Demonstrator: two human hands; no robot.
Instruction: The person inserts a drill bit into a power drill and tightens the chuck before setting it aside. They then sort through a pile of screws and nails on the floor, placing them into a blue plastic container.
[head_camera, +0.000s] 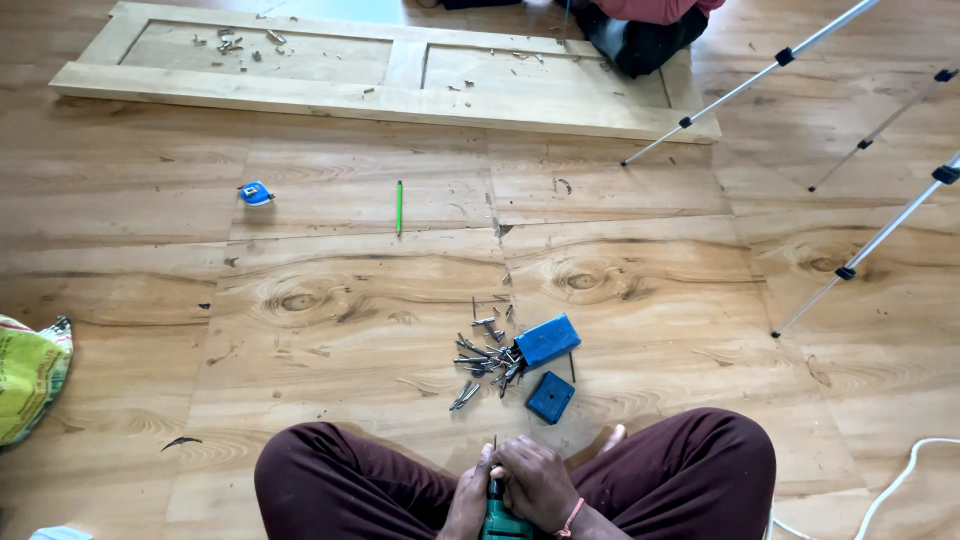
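**A:** ok so biggest thing first, you're sat cross-legged on the wood-look floor (330, 200), and there's that long pale wooden door panel (300, 95) lying flat along the far side with shavings and bits scattered in its recessed parts. Someone else is kneeling at its right end, only their dark trousers (640, 40) show. Off to your right, the thin metal tripod legs (880, 235) stand on the floor.

**B:** yep, and the yellow-green sack (28, 375) at the left edge. What about the small stuff?

**A:** In front of your knees there's an open blue box (547, 340) tipped on its side, touching a spilled pile of metal bits (485, 358). Its blue lid (551, 397) sits just beside it, nearer you. Further out, well apart from that, a green pencil (399, 206) and a small blue tape measure (256, 193).

**B:** and the hands?

**A:** Both are down in your lap on the green drill (502, 520). Your right hand (535, 485) is curled closed around the front of it, up by the thin bit (494, 447) poking out. Your left hand (470, 500) is wrapped around the drill from the other side. Fingers are bunched together, so can't tell exactly which ones pinch the bit.
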